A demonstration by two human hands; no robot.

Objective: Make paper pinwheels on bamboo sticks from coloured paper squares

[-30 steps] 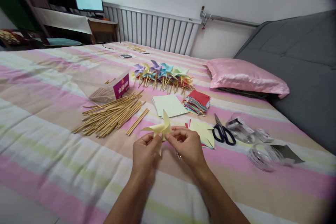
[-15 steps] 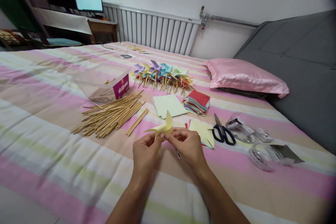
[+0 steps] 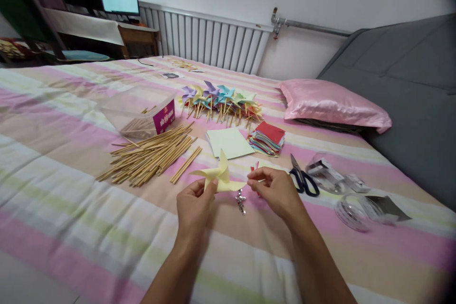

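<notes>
Left hand (image 3: 194, 204) pinched yellow pinwheel (image 3: 218, 176) at centre, above bed (image 3: 71, 209). Right hand (image 3: 276, 190) closed, contents unclear, at pinwheel's 3 o'clock. Sticks (image 3: 149, 154) at 10 o'clock. Paper judged light, flimsy, crushable; hold hub, not vanes.

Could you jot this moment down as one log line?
left hand: holds yellow paper pinwheel | right hand: beside it, pinched | scissors: on bed

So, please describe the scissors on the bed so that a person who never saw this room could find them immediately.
Start at the pink pillow beside the grey sofa, then come toward the person across the striped bedspread. The scissors lie closed, just beyond the right hand, left of the clear tape rolls. Their black handles set them apart.
</notes>
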